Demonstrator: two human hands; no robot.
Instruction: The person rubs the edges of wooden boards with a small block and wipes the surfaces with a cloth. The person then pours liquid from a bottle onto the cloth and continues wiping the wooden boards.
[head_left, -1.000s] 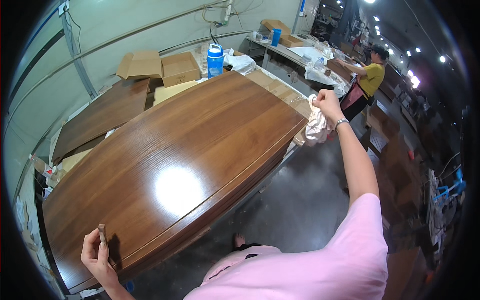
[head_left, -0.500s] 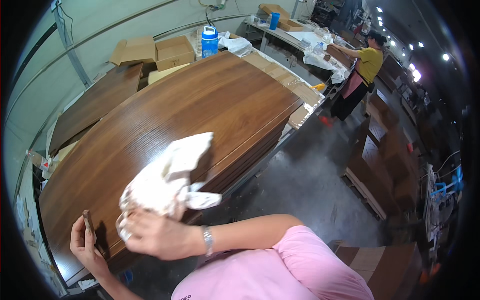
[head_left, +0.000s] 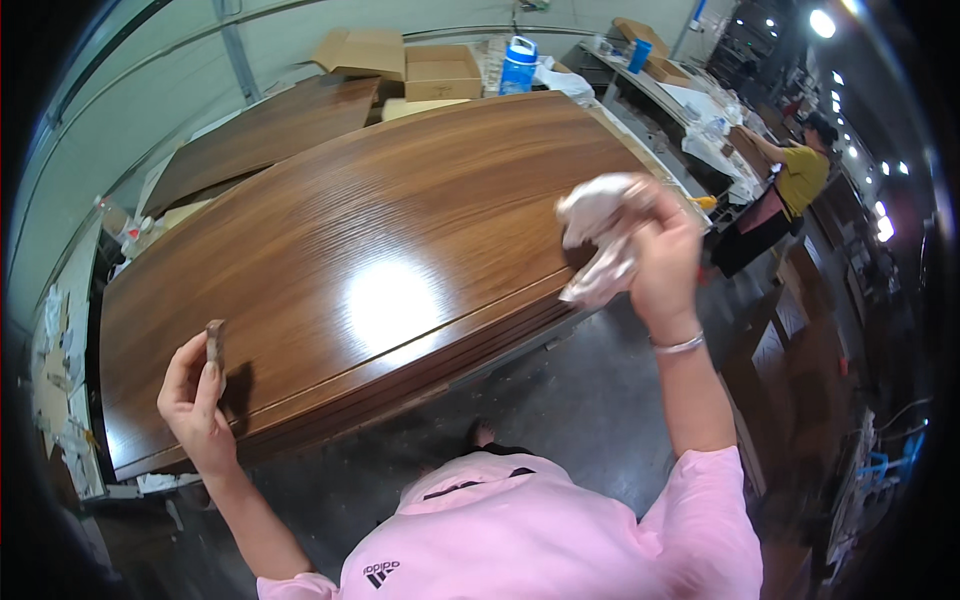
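Observation:
A glossy brown wood-grain panel [head_left: 330,230] lies flat in front of me, on top of a stack of similar panels. Over its near left part, my left hand [head_left: 195,415] pinches a short brown stick [head_left: 215,343] upright between thumb and fingers. What the stick is made of I cannot tell. At the right end of the panel, my right hand [head_left: 668,265] grips a crumpled white rag [head_left: 600,215], both somewhat blurred. Whether the rag touches the panel is unclear.
Behind the panel stand an open cardboard box [head_left: 443,75] and a blue bottle [head_left: 518,66]. Another brown panel [head_left: 265,135] leans at the far left, near a clear plastic bottle [head_left: 115,218]. A co-worker in a yellow top [head_left: 803,180] stands at a cluttered bench on the right.
My right hand has swept the rag from the panel's near left to its right end. My left hand still pinches the stick. The view has shifted, showing more of my shirt.

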